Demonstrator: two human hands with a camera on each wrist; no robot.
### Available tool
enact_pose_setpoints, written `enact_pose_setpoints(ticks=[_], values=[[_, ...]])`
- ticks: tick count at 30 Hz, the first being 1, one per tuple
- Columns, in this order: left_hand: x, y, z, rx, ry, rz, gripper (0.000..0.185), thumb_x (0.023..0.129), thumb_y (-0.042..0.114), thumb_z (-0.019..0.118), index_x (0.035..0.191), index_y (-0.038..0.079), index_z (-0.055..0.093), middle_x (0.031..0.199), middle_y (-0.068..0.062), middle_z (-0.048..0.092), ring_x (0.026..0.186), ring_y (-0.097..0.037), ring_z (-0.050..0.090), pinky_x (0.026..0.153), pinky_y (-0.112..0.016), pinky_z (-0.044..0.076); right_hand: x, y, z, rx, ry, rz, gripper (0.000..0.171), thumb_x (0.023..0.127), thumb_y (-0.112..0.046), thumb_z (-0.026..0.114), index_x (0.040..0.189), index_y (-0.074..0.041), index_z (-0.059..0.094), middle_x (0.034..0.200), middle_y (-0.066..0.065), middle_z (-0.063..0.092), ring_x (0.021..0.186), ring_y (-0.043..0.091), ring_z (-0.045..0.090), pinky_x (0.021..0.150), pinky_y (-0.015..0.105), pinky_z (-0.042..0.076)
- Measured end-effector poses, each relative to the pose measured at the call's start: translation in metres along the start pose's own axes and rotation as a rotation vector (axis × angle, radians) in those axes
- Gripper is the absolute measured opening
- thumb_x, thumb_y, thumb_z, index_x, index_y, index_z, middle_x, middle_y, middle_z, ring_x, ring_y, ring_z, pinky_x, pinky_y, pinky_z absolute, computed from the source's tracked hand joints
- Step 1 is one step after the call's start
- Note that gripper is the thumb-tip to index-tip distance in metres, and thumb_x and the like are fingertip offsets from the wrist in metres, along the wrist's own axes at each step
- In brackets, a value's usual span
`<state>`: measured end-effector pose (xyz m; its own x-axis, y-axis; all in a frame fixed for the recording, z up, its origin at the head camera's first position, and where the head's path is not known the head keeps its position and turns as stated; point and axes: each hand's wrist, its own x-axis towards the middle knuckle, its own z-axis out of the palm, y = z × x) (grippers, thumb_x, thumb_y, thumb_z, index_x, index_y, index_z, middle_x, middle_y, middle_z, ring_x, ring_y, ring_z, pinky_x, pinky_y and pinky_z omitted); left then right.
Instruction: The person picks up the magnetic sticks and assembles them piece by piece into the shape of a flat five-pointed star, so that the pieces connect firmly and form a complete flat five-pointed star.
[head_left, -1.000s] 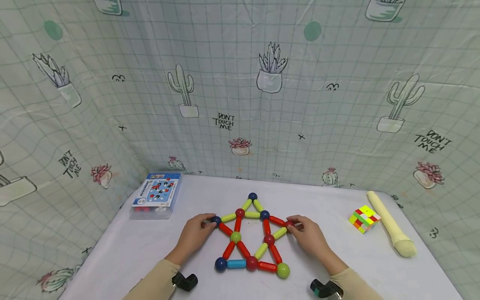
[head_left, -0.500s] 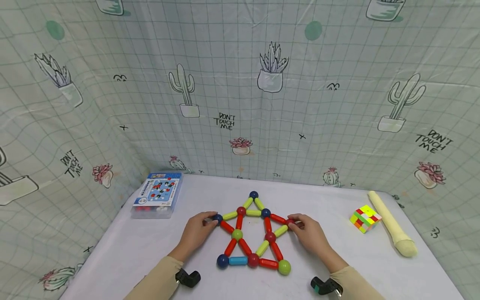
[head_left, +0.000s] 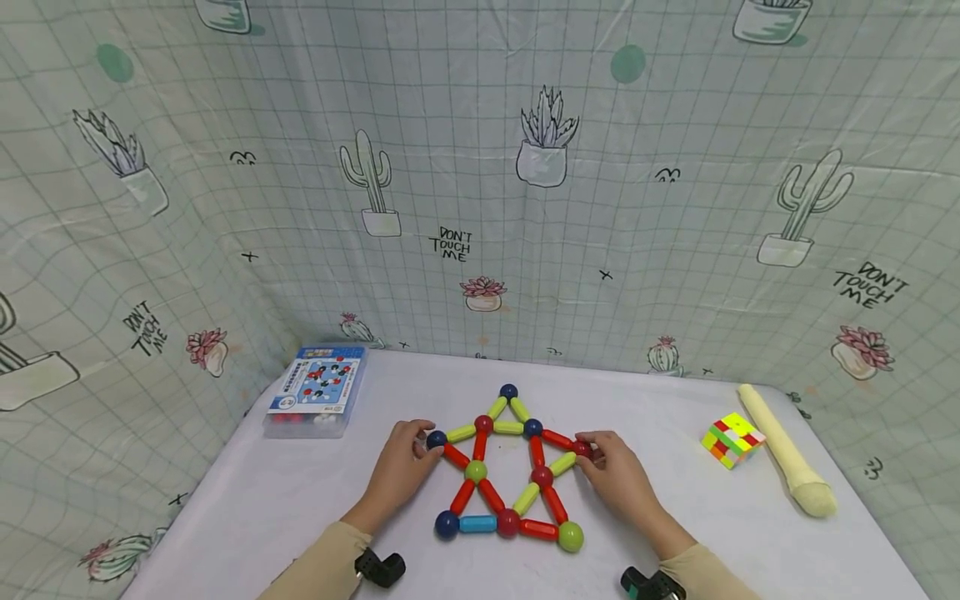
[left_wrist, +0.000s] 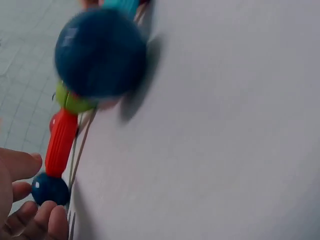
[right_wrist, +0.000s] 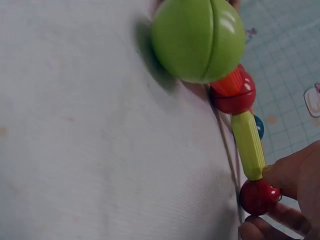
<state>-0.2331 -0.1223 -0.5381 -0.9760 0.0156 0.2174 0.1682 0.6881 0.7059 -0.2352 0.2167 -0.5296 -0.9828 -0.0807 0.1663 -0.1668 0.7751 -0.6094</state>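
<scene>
A flat star of coloured rods and balls (head_left: 508,467) lies on the white table (head_left: 300,500). My left hand (head_left: 424,442) is at the star's left tip, where thumb and fingers (left_wrist: 30,220) pinch the dark blue ball (left_wrist: 50,188) (head_left: 437,438). At the right tip my right hand (head_left: 590,452) holds the red ball (head_left: 581,448) (right_wrist: 258,196) between its fingertips (right_wrist: 290,175). The left wrist view shows the star's lower-left blue ball (left_wrist: 100,52) close up. The right wrist view shows the lower-right green ball (right_wrist: 198,40).
A clear box of toy parts (head_left: 317,388) sits at the table's back left. A colour cube (head_left: 731,440) and a cream recorder (head_left: 783,458) lie at the right. A cactus-print cloth (head_left: 480,208) walls the back and sides.
Both hands stay at the star's side tips. The left fingers have closed a little more round the blue ball. The star has barely moved.
</scene>
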Motion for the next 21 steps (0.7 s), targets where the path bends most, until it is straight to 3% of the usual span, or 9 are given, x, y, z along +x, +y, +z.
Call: enact_pose_setpoints(ticks=[5,10,15,21], values=[[-0.009,0.015,0.004,0.045,-0.076,0.088,0.027,0.089,0.019,0.081,0.113,0.011,0.071,0.106,0.001,0.057,0.083,-0.011,0.054,0.069,-0.023,0.048,-0.011,-0.015,0.001,-0.081,0.061,-0.096,0.032,0.086,-0.007,0.080,0.117,-0.009,0.074,0.119,0.008,0.066,0.106,0.026,0.059,0.089,0.046,0.053],[-0.014,0.029,0.003,0.067,-0.216,0.151,0.030,0.090,0.026,0.079,0.117,0.015,0.074,0.099,0.005,0.058,0.081,-0.011,0.054,0.067,-0.022,0.047,-0.016,-0.033,0.004,-0.022,-0.006,-0.105,0.028,0.085,-0.007,0.082,0.112,-0.014,0.076,0.105,-0.004,0.069,0.090,0.013,0.061,0.077,0.031,0.054],[-0.015,0.037,0.005,0.093,-0.278,0.142,0.031,0.091,0.028,0.079,0.120,0.018,0.075,0.085,0.009,0.056,0.073,-0.008,0.051,0.062,-0.022,0.044,-0.021,-0.044,0.012,0.016,-0.133,-0.106,0.026,0.086,-0.012,0.082,0.110,-0.018,0.076,0.103,-0.008,0.067,0.080,0.006,0.059,0.071,0.021,0.053],[-0.017,0.041,0.007,0.106,-0.288,0.102,0.031,0.091,0.029,0.078,0.120,0.020,0.074,0.073,0.013,0.054,0.063,-0.006,0.048,0.056,-0.021,0.040,-0.022,-0.049,0.019,-0.028,-0.119,-0.126,0.023,0.085,-0.013,0.083,0.107,-0.019,0.077,0.105,-0.007,0.064,0.077,0.005,0.056,0.069,0.021,0.051]])
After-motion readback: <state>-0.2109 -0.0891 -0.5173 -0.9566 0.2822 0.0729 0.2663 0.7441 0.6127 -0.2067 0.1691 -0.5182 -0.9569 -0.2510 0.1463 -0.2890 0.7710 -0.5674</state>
